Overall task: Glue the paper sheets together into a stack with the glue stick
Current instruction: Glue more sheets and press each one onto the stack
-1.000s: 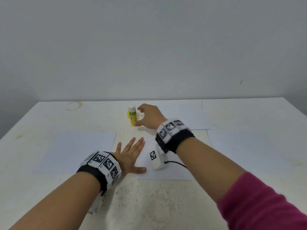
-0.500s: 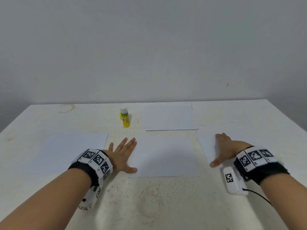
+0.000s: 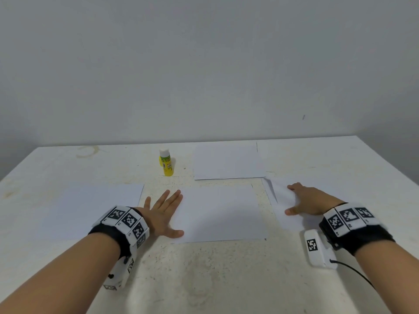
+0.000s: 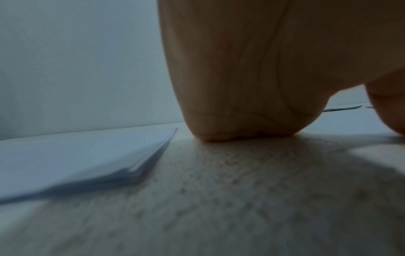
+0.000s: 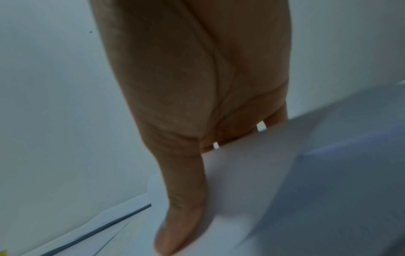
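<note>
Since the earlier frame, the right hand (image 3: 310, 199) had lifted the right paper sheet's (image 3: 280, 196) left edge, pinching it. Left hand (image 3: 164, 214) lay flat, fingers spread, on the middle sheet (image 3: 222, 214). Four sheets and one glue stick (image 3: 166, 163) sat on the table (image 3: 204, 279).

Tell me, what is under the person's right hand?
The right hand lies on a white paper sheet near the table's right side. Whatever lies beneath that sheet is hidden.

Both hands lie palm down, left hand (image 3: 163, 213) splayed flat, right hand (image 3: 311, 200) loosely curled.
</note>
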Motion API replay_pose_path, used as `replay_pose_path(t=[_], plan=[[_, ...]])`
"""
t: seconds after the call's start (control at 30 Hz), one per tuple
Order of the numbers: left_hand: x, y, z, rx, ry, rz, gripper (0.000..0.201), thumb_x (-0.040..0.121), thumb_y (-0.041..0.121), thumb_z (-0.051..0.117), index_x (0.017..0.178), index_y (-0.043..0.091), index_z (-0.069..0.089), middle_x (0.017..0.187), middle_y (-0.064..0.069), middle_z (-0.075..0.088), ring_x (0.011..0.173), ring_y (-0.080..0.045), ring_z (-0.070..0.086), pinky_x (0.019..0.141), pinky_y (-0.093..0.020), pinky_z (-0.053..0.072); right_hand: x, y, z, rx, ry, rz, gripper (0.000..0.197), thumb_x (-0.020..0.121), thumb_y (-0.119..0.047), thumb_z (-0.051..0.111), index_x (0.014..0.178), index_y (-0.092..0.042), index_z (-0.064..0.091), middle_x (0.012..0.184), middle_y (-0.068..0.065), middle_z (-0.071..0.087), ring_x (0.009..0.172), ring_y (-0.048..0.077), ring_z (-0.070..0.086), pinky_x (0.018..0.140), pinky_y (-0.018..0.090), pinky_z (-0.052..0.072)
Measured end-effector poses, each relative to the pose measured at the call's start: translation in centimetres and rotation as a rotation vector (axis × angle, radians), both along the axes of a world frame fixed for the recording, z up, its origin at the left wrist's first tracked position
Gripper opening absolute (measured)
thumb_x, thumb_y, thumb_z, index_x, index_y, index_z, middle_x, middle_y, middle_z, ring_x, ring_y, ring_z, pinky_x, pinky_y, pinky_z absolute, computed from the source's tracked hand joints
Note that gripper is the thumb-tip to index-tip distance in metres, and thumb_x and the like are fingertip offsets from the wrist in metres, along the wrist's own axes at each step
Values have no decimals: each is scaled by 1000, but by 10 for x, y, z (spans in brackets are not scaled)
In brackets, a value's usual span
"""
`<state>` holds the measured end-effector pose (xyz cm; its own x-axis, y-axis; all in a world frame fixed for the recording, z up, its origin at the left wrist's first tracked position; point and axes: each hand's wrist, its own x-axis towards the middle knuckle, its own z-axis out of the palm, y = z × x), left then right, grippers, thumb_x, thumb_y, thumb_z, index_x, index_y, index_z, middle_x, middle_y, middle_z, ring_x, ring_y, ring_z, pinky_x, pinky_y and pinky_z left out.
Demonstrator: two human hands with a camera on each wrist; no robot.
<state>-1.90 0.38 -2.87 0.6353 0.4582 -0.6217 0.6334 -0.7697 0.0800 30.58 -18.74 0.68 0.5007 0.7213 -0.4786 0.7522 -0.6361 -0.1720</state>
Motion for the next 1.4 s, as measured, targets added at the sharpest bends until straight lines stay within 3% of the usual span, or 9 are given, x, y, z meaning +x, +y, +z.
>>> replay_pose_path(t=[0.13, 0.27, 0.47, 0.57, 0.63, 0.83, 1.0, 1.17, 1.4], plan=[[0, -1, -1, 5, -1, 17, 135, 36, 85, 12, 147, 19, -27, 152, 7, -36, 142, -15, -28, 114, -54, -12, 4, -5, 5, 36, 27, 14, 62, 94, -40, 56, 146, -17, 31, 139, 5, 47, 123, 23, 47, 94, 27, 35], [0, -1, 1, 3, 10, 1, 137, 39, 93, 16, 147, 19, -26, 153, 8, -34, 142, -15, -28, 115, -54, -12, 13, -7, 9, 125, -34, -47, 40, 95, -22, 56, 133, -12, 47, 129, 10, 56, 108, 24, 52, 83, 27, 36], [-1, 3, 0, -3, 4, -7, 161, 11, 103, -7, 147, 20, -27, 151, 11, -35, 142, -14, -28, 115, -54, -12, 15, -7, 35, 388, -277, -242, 6, 87, -4, 53, 93, -5, 54, 100, 20, 63, 75, 26, 47, 59, 29, 34], [0, 0, 2, -10, 10, 25, 129, 59, 97, 26, 147, 19, -26, 152, 9, -35, 142, -14, -28, 114, -53, -13, -20, 1, 60, 426, -179, -202, 10, 91, -9, 51, 97, -9, 43, 97, 13, 57, 68, 19, 47, 49, 24, 29], [3, -3, 3, -15, -2, 63, 108, 84, 72, 45, 148, 18, -24, 153, 9, -33, 142, -14, -27, 114, -53, -14, -56, 14, 69, 415, -67, -138, 16, 94, -14, 49, 108, -9, 42, 102, 12, 54, 76, 21, 50, 50, 24, 30], [6, -4, -3, -14, -26, 124, 106, 85, 66, 49, 149, 20, -23, 154, 9, -31, 143, -14, -27, 113, -53, -15, -155, 64, 26, 273, 156, 75, 36, 96, -17, 44, 128, -1, 37, 126, 19, 53, 110, 32, 55, 78, 32, 43], [6, -2, -6, -14, 3, 105, 132, 46, 85, 28, 148, 20, -25, 153, 10, -33, 142, -14, -29, 112, -54, -15, -186, 96, -7, 221, 191, -11, 35, 96, -20, 46, 126, -4, 39, 128, 15, 51, 120, 31, 49, 96, 37, 42], [6, -4, -6, -5, -6, 101, 108, 85, 67, 49, 148, 19, -24, 154, 8, -32, 142, -15, -29, 112, -54, -15, -194, 111, -23, 198, 173, -67, 35, 95, -25, 48, 125, -8, 42, 131, 13, 47, 126, 31, 39, 104, 37, 34], [7, -5, -4, -6, 15, 99, 105, 89, 63, 48, 148, 18, -25, 153, 7, -34, 141, -16, -31, 112, -54, -15, -198, 119, -43, 181, 131, -81, 46, 92, -29, 50, 130, -5, 37, 136, 17, 40, 131, 36, 32, 105, 43, 31]])
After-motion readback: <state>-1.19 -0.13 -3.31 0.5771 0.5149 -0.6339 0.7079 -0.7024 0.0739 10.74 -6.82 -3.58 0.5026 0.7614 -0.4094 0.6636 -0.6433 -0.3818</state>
